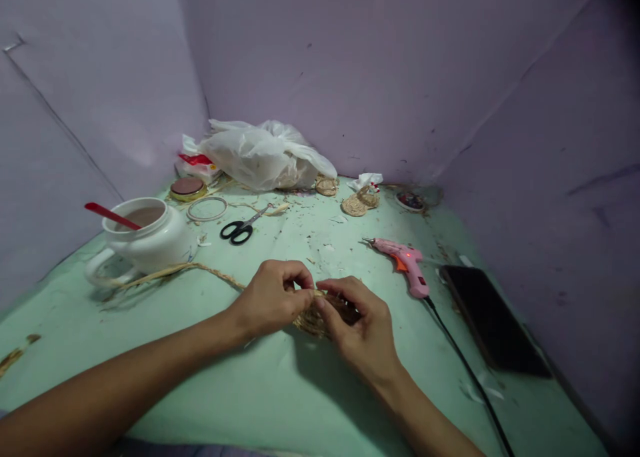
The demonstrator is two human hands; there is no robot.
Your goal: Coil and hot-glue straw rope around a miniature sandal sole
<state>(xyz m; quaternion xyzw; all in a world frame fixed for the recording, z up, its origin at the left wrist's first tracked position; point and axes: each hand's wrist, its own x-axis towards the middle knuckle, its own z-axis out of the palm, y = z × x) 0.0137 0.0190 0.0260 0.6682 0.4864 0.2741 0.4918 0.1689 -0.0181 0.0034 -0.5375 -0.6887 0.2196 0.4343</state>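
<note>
My left hand and my right hand meet over a small coiled straw piece lying on the pale green table. Both hands are closed on it, thumbs and fingers pinching its rim. A braided straw cord runs from the coil leftward, past the base of a white pot. Most of the coil is hidden under my fingers.
The white pot holds a red-handled tool. Black scissors, a ring, a round tin, a plastic bag, finished straw coils, a pink glue gun with cord and a dark phone surround me. Purple walls enclose the table.
</note>
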